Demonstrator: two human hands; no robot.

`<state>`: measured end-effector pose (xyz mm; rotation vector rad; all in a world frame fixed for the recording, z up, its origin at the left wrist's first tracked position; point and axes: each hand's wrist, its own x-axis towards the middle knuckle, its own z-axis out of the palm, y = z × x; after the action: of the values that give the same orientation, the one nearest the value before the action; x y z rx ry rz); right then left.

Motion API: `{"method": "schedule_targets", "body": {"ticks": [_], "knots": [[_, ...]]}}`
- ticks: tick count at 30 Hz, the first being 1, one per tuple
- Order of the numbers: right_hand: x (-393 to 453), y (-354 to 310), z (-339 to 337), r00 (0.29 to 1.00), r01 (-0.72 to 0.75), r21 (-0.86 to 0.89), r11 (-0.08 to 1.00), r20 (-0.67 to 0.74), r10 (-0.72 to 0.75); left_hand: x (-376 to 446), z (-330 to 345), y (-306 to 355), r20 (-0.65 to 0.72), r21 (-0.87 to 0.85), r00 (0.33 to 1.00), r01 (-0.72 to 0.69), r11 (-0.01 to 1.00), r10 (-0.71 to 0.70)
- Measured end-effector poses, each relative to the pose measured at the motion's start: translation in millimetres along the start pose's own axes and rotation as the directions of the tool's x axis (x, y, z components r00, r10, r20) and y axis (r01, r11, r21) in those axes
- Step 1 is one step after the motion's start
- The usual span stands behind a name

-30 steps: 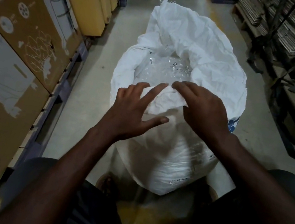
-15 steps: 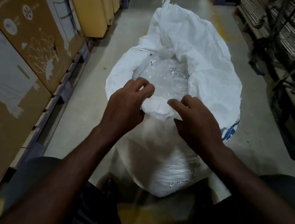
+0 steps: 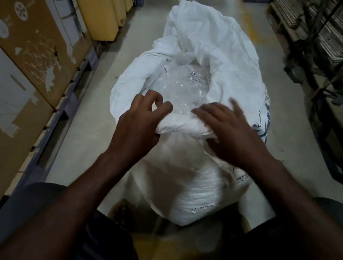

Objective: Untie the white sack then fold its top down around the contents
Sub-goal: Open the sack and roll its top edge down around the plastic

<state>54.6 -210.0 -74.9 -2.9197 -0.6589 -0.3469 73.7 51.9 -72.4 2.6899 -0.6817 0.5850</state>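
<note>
White sack (image 3: pixel 183 173) rim: L hand (image 3: pixel 137 128) grip loosened, R hand (image 3: pixel 231 135) flattened.

Both forearms were bare, with no sleeves, watch or bands showing. The left hand (image 3: pixel 137 127) and right hand (image 3: pixel 233 132) wore no gloves or rings. Dark grey shorts (image 3: pixel 20 213) covered both thighs, one on each side of the white sack (image 3: pixel 185 178). A sandalled foot (image 3: pixel 123 211) showed just beside the sack's base.
</note>
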Motion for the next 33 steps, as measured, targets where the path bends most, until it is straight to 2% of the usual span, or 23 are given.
{"method": "schedule_targets", "body": {"ticks": [3,5,9,11,14,17,19,20,25,31,33], "knots": [[4.7,16.9,0.3,0.982,-0.064,-0.047,0.997,-0.181,0.055,3.4,4.6,7.8,-0.014,-0.010,0.999,0.029,1.000,-0.029],[4.4,12.6,-0.5,0.954,-0.105,-0.007,0.994,-0.284,0.098,4.3,0.5,17.0,0.030,-0.036,0.999,0.016,0.999,-0.015],[-4.1,1.5,-8.1,0.930,-0.111,0.085,0.990,-0.341,0.134,6.6,-9.7,48.2,0.093,0.105,0.987,-0.139,0.985,0.130],[-6.1,-0.4,-10.5,0.934,-0.077,0.090,0.993,-0.342,0.103,11.8,-3.8,63.4,0.079,0.100,0.984,-0.168,0.981,0.160],[-8.9,3.1,-10.9,0.954,-0.062,0.070,0.996,-0.290,0.080,19.5,3.5,64.5,-0.009,0.044,0.995,-0.098,0.994,0.099],[-9.7,18.7,-11.8,0.991,-0.055,0.009,0.998,-0.118,0.056,18.8,1.5,48.4,0.034,0.048,0.999,-0.037,0.998,0.035],[-8.6,25.3,-9.7,0.992,-0.113,-0.086,0.990,-0.060,0.108,10.9,3.9,39.8,0.043,0.063,0.999,-0.022,0.998,0.019],[-7.9,26.1,-8.8,0.986,-0.156,-0.095,0.983,-0.066,0.150,6.6,5.3,38.4,0.049,0.057,0.999,-0.014,0.998,0.012],[-9.3,10.6,-15.5,0.904,-0.423,0.080,0.903,-0.029,0.426,-3.2,17.4,41.5,0.104,0.011,0.994,0.039,0.999,-0.040],[-26.8,-29.0,-5.0,0.864,-0.471,-0.070,0.879,0.162,0.476,0.2,23.4,31.5,0.092,0.098,0.996,-0.008,0.995,-0.001],[-30.4,-44.3,-11.8,0.857,-0.477,-0.095,0.874,0.170,0.486,10.2,27.0,28.7,0.036,0.140,0.999,-0.045,0.989,0.041]]}}
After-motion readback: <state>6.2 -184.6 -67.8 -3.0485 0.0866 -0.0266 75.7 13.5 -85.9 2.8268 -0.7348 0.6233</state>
